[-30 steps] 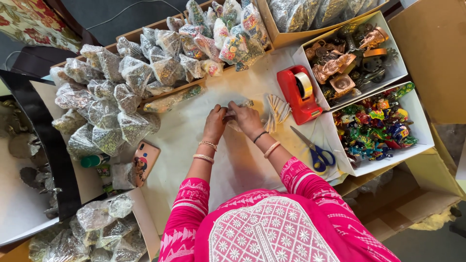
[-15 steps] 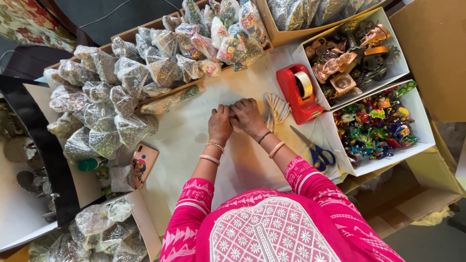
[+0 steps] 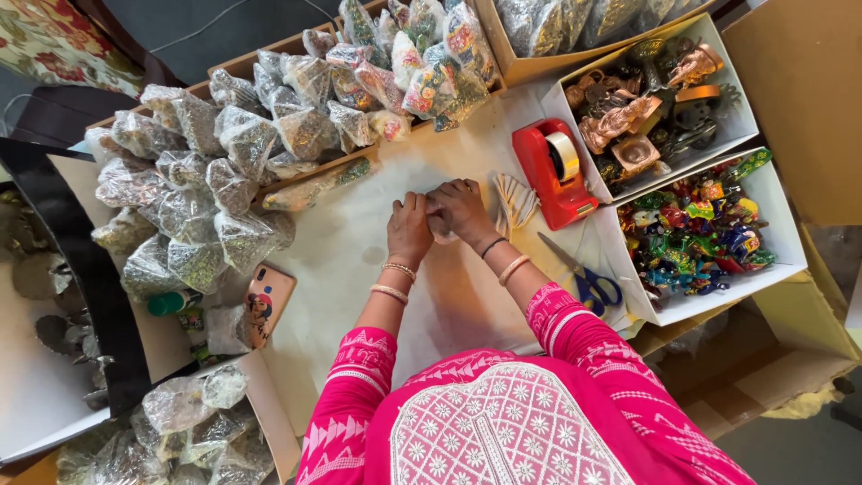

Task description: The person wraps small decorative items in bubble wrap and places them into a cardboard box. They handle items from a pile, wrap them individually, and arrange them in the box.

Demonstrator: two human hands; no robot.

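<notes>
A red tape dispenser (image 3: 555,171) stands beside blue-handled scissors (image 3: 588,280). White trays hold copper-coloured figurines (image 3: 642,112) and multicoloured trinkets (image 3: 696,233). Clear filled pouches (image 3: 224,171) are heaped at left, near a phone (image 3: 265,301) and a green-capped bottle (image 3: 172,302).

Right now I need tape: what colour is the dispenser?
Red tape dispenser, clearest in the head view.
</notes>
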